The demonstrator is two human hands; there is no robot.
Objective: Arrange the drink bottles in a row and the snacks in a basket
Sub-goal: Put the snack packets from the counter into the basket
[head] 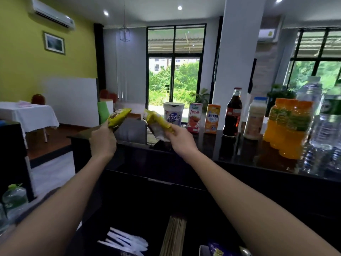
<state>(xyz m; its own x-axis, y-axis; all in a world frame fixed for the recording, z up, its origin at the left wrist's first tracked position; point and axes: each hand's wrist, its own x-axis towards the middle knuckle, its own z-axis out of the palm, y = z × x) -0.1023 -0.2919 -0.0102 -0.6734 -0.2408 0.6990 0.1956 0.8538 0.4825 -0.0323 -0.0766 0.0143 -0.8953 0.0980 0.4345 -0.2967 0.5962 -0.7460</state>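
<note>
My left hand (102, 140) grips a yellow snack packet (119, 117), raised above the left end of the black counter (239, 154). My right hand (181, 138) grips a second yellow snack packet (157, 124) beside it. Along the counter's back stand a white cup (173, 114), a red juice carton (194, 117), an orange juice carton (212, 119), a cola bottle (233, 112), a white milk bottle (255, 119), orange drink bottles (289, 126) and clear water bottles (321, 115). No basket is in view.
Below the counter a dark shelf holds white plastic cutlery (127, 241), a bundle of wooden skewers (174, 235) and a blue snack packet (219, 250). A large water jug (14, 198) stands at lower left. A table with a white cloth (31, 115) sits at far left.
</note>
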